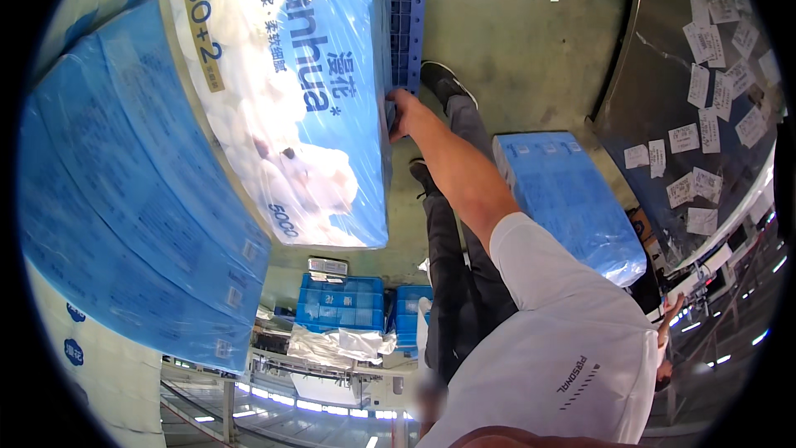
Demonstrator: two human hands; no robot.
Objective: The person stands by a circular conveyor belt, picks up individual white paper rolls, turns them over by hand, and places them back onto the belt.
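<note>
Stack of blue packs (pixel 124 199): fills the 9 o'clock side. Film-wrapped, with small white labels on the end faces.

Big pack (pixel 282 99): at 11 o'clock, leaning on the blue stack. It has clear film, a white and blue print, a pale puppy picture and a yellow band on the upper left corner. It is the item being handled. Its right edge lies against a blue pallet (pixel 406 17) standing on edge at 12 o'clock.

Metal panel (pixel 655 75): at 2 o'clock, dark grey. White paper slips (pixel 701 129) are stuck over it in loose rows.

Floor pack (pixel 572 199): at 3 o'clock, blue and film-wrapped, lying on the concrete floor (pixel 514 33) just beside the co-worker's legs.

Cartons (pixel 99 365): at 8 o'clock below the blue stack, cream with round blue marks.

Crates (pixel 340 303): two blue lattice crates at 6 o'clock, side by side. Contents cannot be told. Crumpled clear film (pixel 340 344) lies just in front of them.

Co-worker (pixel 564 340): white T-shirt and dark trousers, bent over from 5 o'clock toward centre, with one bare arm stretched out.

Co-worker's hand (pixel 400 112): just above centre, closed on the big pack's right edge beside the pallet. The fingertips are hidden behind that edge.

Wearer's own hands: neither shows in this view, so their state cannot be told.
</note>
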